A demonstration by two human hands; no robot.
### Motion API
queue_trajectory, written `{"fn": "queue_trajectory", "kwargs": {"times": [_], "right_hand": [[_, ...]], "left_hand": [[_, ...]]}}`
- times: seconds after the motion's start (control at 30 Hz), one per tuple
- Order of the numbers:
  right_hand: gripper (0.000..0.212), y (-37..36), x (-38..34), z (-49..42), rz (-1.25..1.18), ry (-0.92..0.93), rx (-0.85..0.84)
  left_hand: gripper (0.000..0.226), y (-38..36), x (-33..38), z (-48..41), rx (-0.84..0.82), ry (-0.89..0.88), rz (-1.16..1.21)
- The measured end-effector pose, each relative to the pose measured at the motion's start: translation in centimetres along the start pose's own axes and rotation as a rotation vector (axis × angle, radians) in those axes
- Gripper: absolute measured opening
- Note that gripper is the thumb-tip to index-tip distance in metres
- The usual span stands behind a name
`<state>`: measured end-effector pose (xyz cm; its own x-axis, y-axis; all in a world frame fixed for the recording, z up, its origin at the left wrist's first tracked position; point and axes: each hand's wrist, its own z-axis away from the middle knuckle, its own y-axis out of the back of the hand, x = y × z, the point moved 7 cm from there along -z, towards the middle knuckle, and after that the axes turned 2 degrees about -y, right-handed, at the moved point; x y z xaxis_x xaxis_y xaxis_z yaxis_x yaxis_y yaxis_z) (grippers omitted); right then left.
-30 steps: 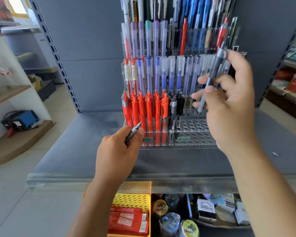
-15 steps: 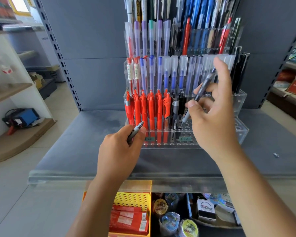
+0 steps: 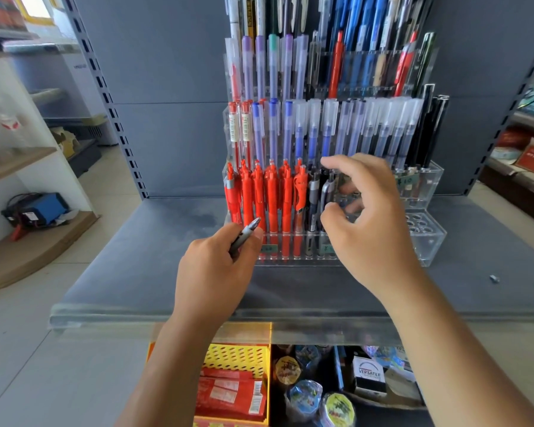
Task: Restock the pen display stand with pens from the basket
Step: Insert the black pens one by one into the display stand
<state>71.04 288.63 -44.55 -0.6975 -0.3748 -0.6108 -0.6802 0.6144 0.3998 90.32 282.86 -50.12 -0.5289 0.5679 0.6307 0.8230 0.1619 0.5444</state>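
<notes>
The grey metal shelf (image 3: 130,272) carries the clear acrylic tiered pen display stand (image 3: 426,238) at its back edge, middle. The right hand (image 3: 373,229) has come down from the upper tiers to the front row. The grey click pen (image 3: 326,192) it carried a second ago now stands upright in a hole just right of the red pens (image 3: 269,198). Its fingers are loosely curled, the thumb beside the barrel; whether it is pinching the barrel I cannot tell. The left hand (image 3: 216,272) still pinches a second grey pen (image 3: 245,234) before the stand, likely next in. Holes at the front right remain unfilled.
</notes>
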Motion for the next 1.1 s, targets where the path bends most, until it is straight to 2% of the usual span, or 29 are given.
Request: {"fn": "queue_trajectory", "kwargs": {"times": [0.17,0.3,0.4,0.57,0.73,0.9,1.0,1.1], "right_hand": [[0.036,0.1,-3.4,0.4,0.129,0.182,0.051],[0.021,-2.8,-5.4,1.5,0.227,0.267,-0.166],[0.018,-4.7,-5.2,2.4,0.335,0.24,-0.293],[0.009,-5.1,-4.5,2.2,0.339,0.167,-0.371],[0.008,-2.5,-3.9,0.6,0.32,0.114,-0.3],[0.009,0.5,-3.2,-0.6,0.265,0.039,-0.249],[0.008,0.2,-4.1,-0.3,0.357,0.08,-0.285],[0.013,-0.5,-5.2,0.1,0.455,0.115,-0.348]], "left_hand": [[0.043,0.0,0.1,0.1,0.001,-0.012,0.021],[0.037,-0.1,0.1,0.1,-0.012,-0.056,0.048],[0.023,0.1,0.6,0.2,-0.023,-0.09,0.069],[0.018,-0.2,0.5,0.2,-0.059,-0.091,0.062],[0.037,-0.2,0.1,0.2,-0.048,-0.037,0.042],[0.043,-0.2,0.5,0.3,-0.061,-0.014,0.028],[0.041,-0.3,0.3,0.3,-0.057,-0.018,0.016],[0.027,-0.3,0.2,0.3,-0.062,-0.041,-0.021]]}}
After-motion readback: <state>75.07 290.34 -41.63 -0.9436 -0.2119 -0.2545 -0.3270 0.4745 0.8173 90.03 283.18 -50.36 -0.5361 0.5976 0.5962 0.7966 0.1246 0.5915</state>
